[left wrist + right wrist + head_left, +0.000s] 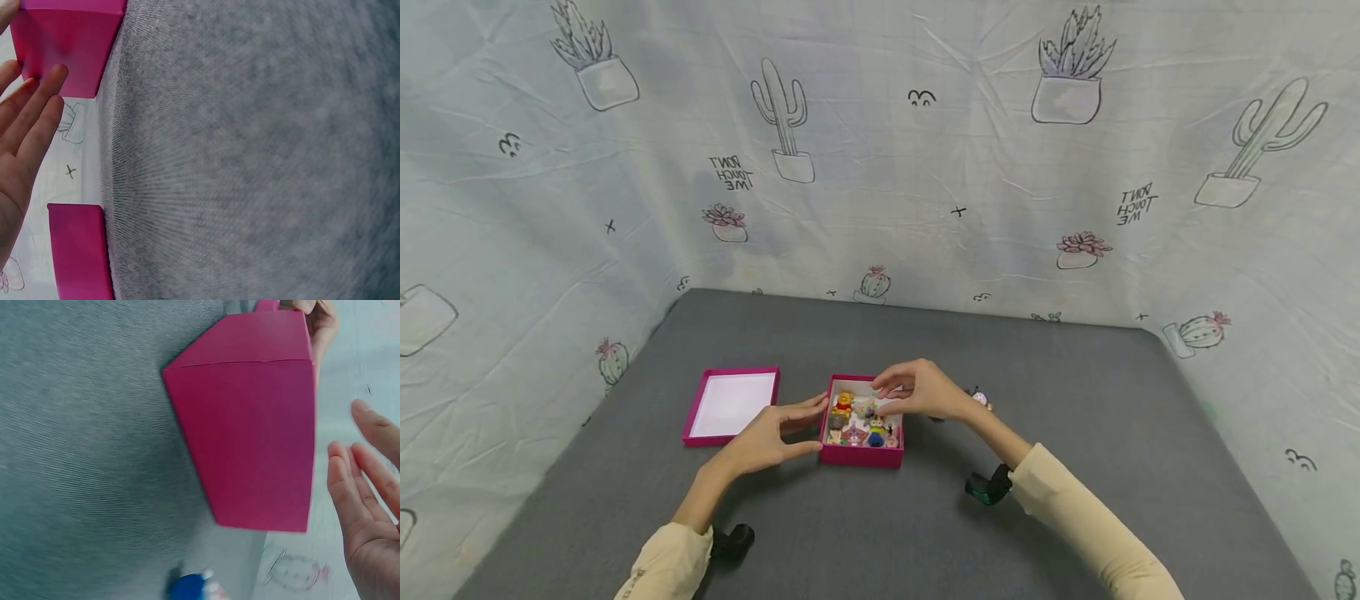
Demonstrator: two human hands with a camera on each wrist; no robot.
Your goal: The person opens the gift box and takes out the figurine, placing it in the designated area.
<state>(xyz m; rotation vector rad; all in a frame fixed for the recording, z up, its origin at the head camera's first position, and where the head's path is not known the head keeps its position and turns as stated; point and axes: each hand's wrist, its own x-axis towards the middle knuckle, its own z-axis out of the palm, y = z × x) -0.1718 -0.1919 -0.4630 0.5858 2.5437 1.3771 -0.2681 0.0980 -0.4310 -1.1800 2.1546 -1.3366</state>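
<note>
One pink box, right of its lid
Your left hand, straight-fingered, touches its left wall; right hand, fingers parted, hovers over its right. Probably light, stiff: grip opposite walls.

Small multicoloured figurines lie in an open pink rectangular box on the grey cloth-covered table. Left of it lies a pink-rimmed white square lid; off right, a small white-topped figurine. White printed fabric hangs behind the table's far edge.
</note>
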